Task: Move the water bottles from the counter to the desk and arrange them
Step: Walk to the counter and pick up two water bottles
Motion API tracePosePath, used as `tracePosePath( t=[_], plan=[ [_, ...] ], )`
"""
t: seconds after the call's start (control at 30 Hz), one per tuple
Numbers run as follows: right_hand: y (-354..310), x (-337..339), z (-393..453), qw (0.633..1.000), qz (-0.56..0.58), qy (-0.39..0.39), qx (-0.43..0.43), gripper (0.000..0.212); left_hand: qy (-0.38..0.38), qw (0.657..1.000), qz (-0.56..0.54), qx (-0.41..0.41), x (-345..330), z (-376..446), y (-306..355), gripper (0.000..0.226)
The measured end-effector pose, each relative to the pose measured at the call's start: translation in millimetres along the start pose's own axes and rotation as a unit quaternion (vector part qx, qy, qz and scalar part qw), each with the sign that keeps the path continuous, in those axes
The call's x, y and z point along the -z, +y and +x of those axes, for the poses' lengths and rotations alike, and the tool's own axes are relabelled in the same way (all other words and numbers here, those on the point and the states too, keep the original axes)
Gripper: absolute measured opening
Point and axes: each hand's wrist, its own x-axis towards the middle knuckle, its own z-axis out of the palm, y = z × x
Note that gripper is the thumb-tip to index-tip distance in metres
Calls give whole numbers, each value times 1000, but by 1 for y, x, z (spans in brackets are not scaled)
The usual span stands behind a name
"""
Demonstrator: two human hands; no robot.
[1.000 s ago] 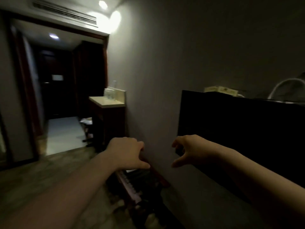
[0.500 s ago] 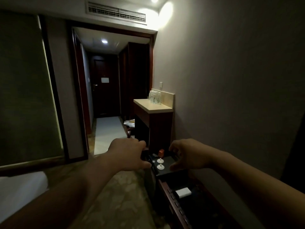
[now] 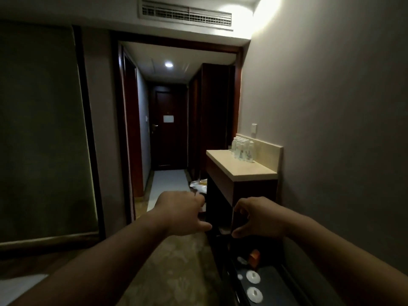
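Several clear water bottles (image 3: 242, 149) stand in a tight cluster at the back of a beige counter top (image 3: 229, 164), against the right wall. My left hand (image 3: 181, 214) and my right hand (image 3: 257, 218) are both stretched out in front of me, well short of the counter and lower than its top. Each hand has loosely curled fingers and holds nothing. The desk is not in view.
A dark wooden cabinet (image 3: 240, 195) carries the counter. A dark low shelf (image 3: 260, 281) with white round lids and a small orange item runs along the wall at lower right. A hallway with a dark door (image 3: 169, 133) lies ahead. Something white lies on the floor (image 3: 198, 185).
The view has swung left from the dark screen and moved along the wall toward the counter, which now looks closer and larger. Both hands stay out in front, holding nothing.
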Motion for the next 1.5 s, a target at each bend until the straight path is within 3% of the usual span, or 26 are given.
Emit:
tracePosePath(
  t=[0.33, 0.47, 0.63, 0.83, 1.17, 1.33, 1.5],
  plan=[
    [33, -8, 317, 999, -44, 8, -7, 59, 57, 996, 71, -6, -130, 229, -183, 68],
    [56, 11, 437, 995, -73, 40, -47, 62, 95, 993, 58, -40, -167, 340, -246, 66],
    [106, 41, 571, 990, -49, 63, -118, 68, 91, 992, 15, -90, -200, 495, -293, 60],
    [208, 41, 689, 972, -15, 106, -212, 73, 94, 984, -29, -150, -263, 675, -305, 61],
    [405, 54, 872, 929, 37, 163, -331, 69, 66, 973, -135, -173, -367, 977, -283, 65],
    [480, 67, 934, 892, 53, 196, -404, 61, 54, 957, -231, -165, -404, 1086, -261, 66],
    [536, 62, 980, 849, 79, 232, -467, 66, 20, 934, -303, -187, -437, 1171, -224, 66]
  ],
)
